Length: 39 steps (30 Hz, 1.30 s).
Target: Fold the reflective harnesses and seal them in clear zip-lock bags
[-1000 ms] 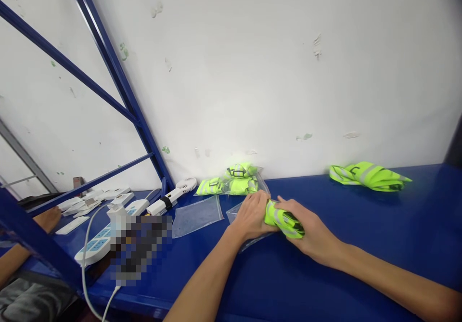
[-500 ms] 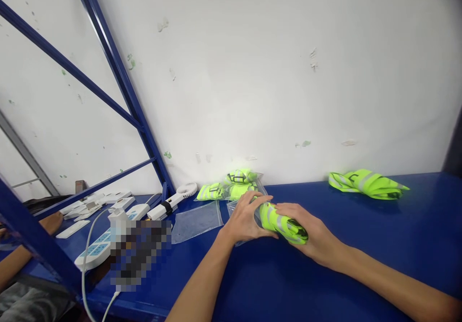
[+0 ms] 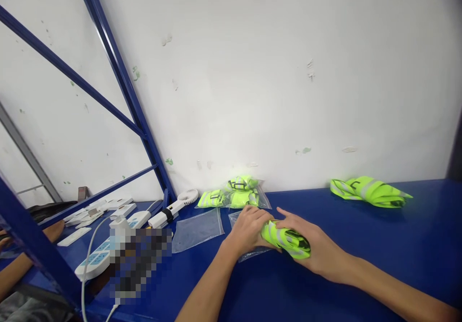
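A rolled neon-yellow vest with silver stripes lies between my hands above the blue table. My left hand is wrapped round its left end, beside a clear plastic bag that shows partly under that hand. With my right hand I grip the roll's right side, its open folds facing me. Another clear bag lies flat to the left. Behind my left hand sit three bagged yellow bundles. A loosely folded yellow vest rests at the right, near the wall.
At the left are a power strip with a white cable, a small white fan, several white boxes and a blurred dark object. Blue frame bars rise there. Another person's arm shows at the far left.
The view has tilted up slightly. My left hand has closed more around the roll's end, its fingers nearer together. My right hand still grips the roll.
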### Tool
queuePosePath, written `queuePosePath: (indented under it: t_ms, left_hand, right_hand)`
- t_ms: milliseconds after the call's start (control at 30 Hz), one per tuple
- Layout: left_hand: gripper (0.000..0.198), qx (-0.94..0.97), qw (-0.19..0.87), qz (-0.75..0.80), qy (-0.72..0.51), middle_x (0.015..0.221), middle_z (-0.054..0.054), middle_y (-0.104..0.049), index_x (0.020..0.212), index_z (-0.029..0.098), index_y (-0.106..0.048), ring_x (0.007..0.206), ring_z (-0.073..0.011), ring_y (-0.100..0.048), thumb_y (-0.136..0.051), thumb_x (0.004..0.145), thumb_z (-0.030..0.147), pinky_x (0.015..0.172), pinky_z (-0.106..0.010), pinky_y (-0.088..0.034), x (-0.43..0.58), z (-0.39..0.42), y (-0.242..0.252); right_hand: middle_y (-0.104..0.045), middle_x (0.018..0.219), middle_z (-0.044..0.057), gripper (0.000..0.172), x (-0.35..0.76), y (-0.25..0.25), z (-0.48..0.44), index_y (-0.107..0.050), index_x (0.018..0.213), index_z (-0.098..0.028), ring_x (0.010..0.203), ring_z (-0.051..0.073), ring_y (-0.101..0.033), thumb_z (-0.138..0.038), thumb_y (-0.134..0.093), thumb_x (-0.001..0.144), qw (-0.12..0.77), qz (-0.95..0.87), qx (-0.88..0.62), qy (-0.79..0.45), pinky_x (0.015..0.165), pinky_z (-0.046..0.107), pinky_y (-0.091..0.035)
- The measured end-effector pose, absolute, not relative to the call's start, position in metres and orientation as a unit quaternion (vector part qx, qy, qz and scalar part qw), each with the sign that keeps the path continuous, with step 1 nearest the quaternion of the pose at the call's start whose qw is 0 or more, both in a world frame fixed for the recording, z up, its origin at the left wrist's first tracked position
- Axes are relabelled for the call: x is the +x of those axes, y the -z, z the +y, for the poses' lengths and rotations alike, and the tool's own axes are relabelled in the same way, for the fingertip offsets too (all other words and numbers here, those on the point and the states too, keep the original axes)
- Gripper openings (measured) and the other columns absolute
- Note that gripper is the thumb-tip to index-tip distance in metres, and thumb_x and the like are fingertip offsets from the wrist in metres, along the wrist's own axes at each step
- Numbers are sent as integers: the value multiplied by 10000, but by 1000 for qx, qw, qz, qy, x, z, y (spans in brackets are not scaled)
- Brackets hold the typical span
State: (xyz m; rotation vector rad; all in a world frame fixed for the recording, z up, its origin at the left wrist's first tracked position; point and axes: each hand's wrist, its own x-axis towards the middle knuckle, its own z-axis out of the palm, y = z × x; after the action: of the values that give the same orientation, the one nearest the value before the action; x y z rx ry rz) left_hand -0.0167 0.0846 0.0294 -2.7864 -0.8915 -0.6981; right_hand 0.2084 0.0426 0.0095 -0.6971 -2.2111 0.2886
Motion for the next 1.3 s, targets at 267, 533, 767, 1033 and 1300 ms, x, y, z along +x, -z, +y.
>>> queuePosePath:
  t_ms: [267, 533, 767, 1033, 1300]
  left_hand:
    - [655, -920, 25, -289, 263, 905, -49, -671, 972, 190, -589, 912, -221, -603, -705, 590, 709, 917, -363, -398, -7, 80, -27]
    - [689, -910, 25, -260, 321, 973, -44, -681, 1035, 187, -580, 912, -206, -622, -694, 600, 709, 887, -356, -427, 3, 70, -31]
    - [672, -859, 118, -270, 419, 917, -95, -673, 970, 171, -605, 852, -238, -620, -646, 624, 746, 794, -368, -455, 15, 56, -27]
    - [659, -897, 106, -272, 332, 785, -39, -672, 942, 176, -629, 752, -190, -630, -569, 672, 774, 772, -345, -443, 0, 68, -34]
    - [631, -902, 129, -272, 310, 776, -51, -646, 935, 171, -634, 731, -181, -611, -404, 812, 745, 675, -316, -438, 19, 59, -25]
  right_hand:
    - [-594, 1079, 42, 475, 212, -18, 46, -492, 1209, -262, 921, 189, -602, -102, -603, 776, 363, -876, -258, -187, 803, 294, -496]
    - [-391, 1261, 102, 501, 212, -10, 45, -432, 1301, -265, 1177, 232, -470, -163, -592, 837, 360, -884, -264, -137, 973, 342, -462]
    - [-454, 1239, 108, 573, 217, 0, 55, -302, 1366, -288, 1131, 237, -496, -266, -601, 878, 395, -868, -257, -154, 974, 440, -448]
    - [-427, 1466, 57, 639, 220, -38, 42, -285, 1477, -276, 1352, 258, -393, -275, -531, 887, 273, -782, -253, -500, 1083, 453, -361]
    - [-680, 926, 18, 466, 220, -15, 66, -595, 1037, -175, 697, 150, -633, -272, -801, 630, 325, -717, -319, -527, 612, 255, -500]
